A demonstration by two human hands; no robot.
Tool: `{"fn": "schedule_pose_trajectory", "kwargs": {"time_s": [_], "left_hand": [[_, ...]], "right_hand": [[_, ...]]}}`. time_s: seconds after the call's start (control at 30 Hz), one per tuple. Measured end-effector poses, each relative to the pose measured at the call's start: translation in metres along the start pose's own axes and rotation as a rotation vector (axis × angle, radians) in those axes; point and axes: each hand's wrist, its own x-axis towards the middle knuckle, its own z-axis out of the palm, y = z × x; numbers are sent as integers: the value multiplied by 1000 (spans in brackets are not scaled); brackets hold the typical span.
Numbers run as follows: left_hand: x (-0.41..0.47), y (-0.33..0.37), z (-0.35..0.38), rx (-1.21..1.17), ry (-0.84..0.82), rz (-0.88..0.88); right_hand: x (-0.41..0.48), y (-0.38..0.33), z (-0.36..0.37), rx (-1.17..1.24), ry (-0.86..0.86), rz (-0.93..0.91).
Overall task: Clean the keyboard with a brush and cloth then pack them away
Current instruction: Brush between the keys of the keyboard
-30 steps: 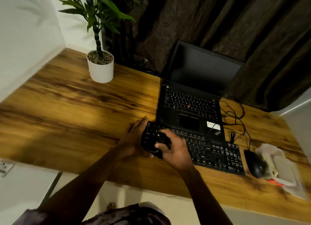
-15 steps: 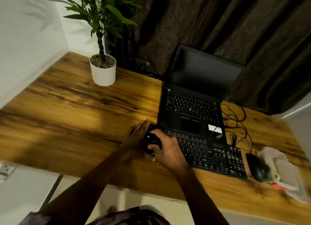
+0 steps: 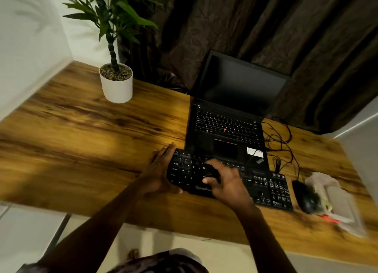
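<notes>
Pressing the left hand (image 3: 157, 170), fingers straight, against the left end of the black keyboard (image 3: 263, 182). Gripping a small dark thing (image 3: 209, 171) on the keys with the right hand (image 3: 227, 183).

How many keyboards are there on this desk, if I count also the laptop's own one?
2. One separate black keyboard lies near the desk's front edge, the right hand holding a dark brush on it; the other is built into the open laptop just behind.

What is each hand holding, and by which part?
The right hand grips a small dark brush round its body, over the keys. The left hand braces the keyboard at its left end, fingers straight.
</notes>
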Motion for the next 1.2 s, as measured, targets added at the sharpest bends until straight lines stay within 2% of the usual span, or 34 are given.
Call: {"fn": "schedule_pose_trajectory", "kwargs": {"time_s": [0.17,0.37,0.57,0.7,0.77,0.93,1.03,1.2], "left_hand": [[-1,-3,2,-23,17,23],[5,-5,1,-15,-81,-67],[5,47,3,402,-150,-14],[0,93,49,421,2,199],[-5,103,73,427,2,221],[-7,103,88,243,126,155],[-4,110,83,279,105,124],[-3,124,86,329,126,43]], "right_hand": [[1,-1,-1,100,-18,-56],[-17,51,-32,31,-20,65],[-18,54,-24,59,8,10],[-19,66,-30,119,8,-4],[-23,77,-41,130,9,-3],[-39,118,-55,66,-13,57],[-42,136,-49,51,4,48],[-38,119,-41,66,-29,-22]]}}
